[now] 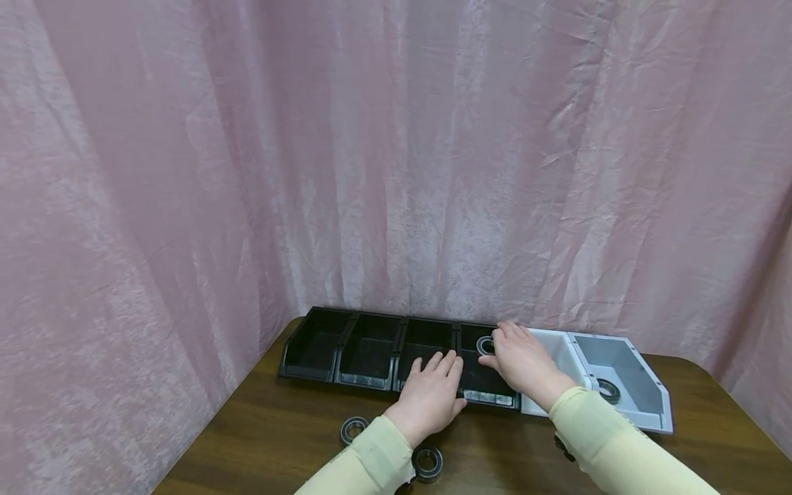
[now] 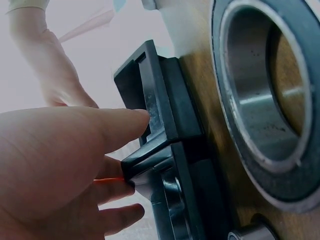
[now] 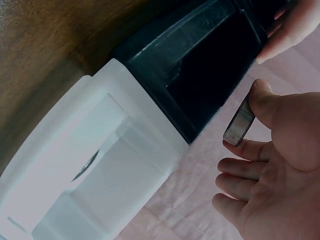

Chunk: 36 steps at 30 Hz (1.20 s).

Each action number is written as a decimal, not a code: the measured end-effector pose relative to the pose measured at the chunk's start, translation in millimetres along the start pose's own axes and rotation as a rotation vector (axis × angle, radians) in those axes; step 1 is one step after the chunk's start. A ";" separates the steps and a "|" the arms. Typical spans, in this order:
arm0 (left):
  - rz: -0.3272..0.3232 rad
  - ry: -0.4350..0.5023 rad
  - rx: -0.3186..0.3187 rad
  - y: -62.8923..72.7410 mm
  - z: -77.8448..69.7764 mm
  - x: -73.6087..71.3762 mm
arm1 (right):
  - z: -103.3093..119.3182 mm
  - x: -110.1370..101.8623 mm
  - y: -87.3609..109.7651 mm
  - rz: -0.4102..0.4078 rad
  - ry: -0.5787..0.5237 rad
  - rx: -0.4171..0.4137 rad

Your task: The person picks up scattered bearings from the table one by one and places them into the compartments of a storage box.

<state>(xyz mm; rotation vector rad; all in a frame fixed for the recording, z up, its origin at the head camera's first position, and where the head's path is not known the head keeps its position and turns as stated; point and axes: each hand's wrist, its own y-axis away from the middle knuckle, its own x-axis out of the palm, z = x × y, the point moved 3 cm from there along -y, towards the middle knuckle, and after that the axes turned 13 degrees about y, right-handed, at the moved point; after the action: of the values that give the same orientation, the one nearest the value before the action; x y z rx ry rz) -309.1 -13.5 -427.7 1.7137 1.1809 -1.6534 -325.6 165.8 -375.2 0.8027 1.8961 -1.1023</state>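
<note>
My right hand [image 1: 526,357] pinches a steel ball bearing [image 3: 239,125] between thumb and index finger; the other fingers are loosely extended. From the head view, this bearing is over the black bin [image 1: 489,377] beside the white one. My left hand [image 1: 430,395] reaches over the front edge of the neighbouring black bin [image 1: 427,337], fingers extended and nothing seen in its grasp. In the left wrist view its thumb and fingers are near the bin edges; I cannot tell whether they touch. Two more bearings lie on the table: one bearing [image 1: 354,430] beside my left sleeve, another bearing [image 1: 427,462] by the wrist.
Several black bins [image 1: 368,347] form a row with a white bin [image 1: 559,354] and a light grey bin [image 1: 643,385] on the right. Inside the grey bin lies a bearing [image 1: 609,390]. The row stands on a brown wooden table [image 1: 266,433], before a pink curtain [image 1: 396,172].
</note>
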 end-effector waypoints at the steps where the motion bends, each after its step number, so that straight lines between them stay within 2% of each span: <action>1: 0.000 0.001 0.000 0.1 -0.1 0.0 | -0.1 2.3 -0.6 0.011 -0.004 0.002; 6: -0.003 0.001 0.005 0.6 0.0 -0.3 | 1.0 12.8 -2.5 0.078 -0.028 0.026; 21: -0.006 0.003 0.017 0.7 1.1 -0.1 | 3.9 27.8 -1.7 0.033 -0.013 0.020; 30: 0.000 0.006 0.015 0.7 -0.1 -3.1 | 7.4 34.5 -3.4 0.113 -0.020 0.030; 36: -0.004 0.010 0.019 1.9 -1.4 -5.4 | 8.8 39.4 -4.6 0.127 -0.009 0.032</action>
<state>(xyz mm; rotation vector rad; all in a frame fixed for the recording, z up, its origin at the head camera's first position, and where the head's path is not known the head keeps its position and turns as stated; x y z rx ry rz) -306.2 -14.7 -422.7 1.7340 1.1773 -1.6661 -346.0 161.2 -410.1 0.9216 1.7977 -1.0588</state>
